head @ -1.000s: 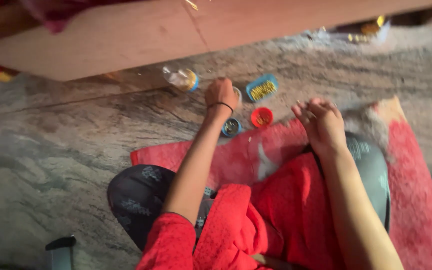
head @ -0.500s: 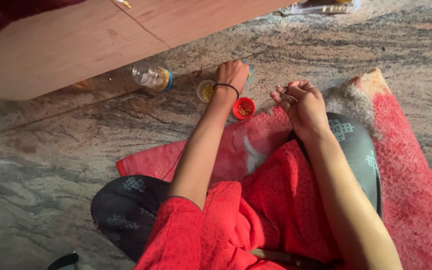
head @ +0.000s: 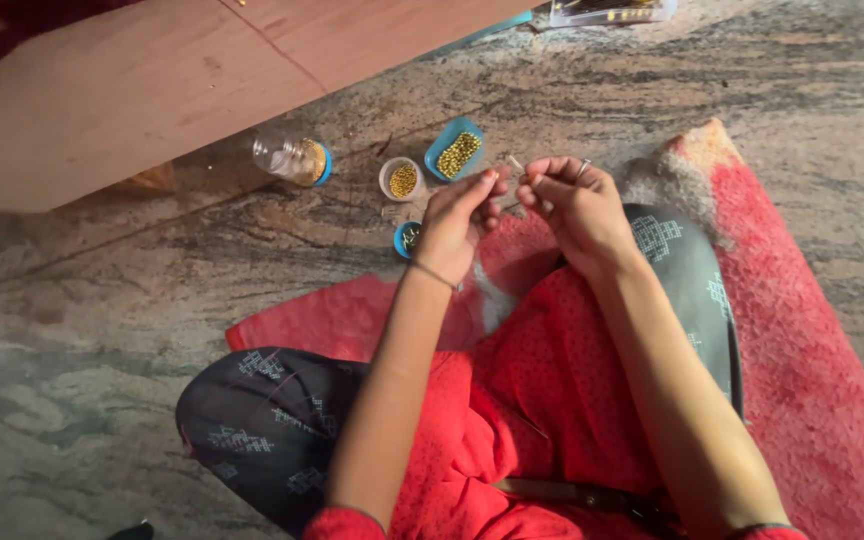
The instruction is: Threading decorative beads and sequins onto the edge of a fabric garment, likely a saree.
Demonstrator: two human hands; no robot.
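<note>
While she sits on the red mat (head: 812, 400), both hands meet at centre frame: left hand (head: 462, 215) and right hand (head: 572, 200) pinch something tiny, too small to tell. Just beyond, upper centre, gold beads fill a blue tray (head: 454, 150) and white cup (head: 402, 179).

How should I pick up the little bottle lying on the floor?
Grip the clear bottle around its see-through middle, coming from above. It lies on its side on the stone floor, blue cap end pointing right, so the round body is probably the easiest part to pinch.
</note>
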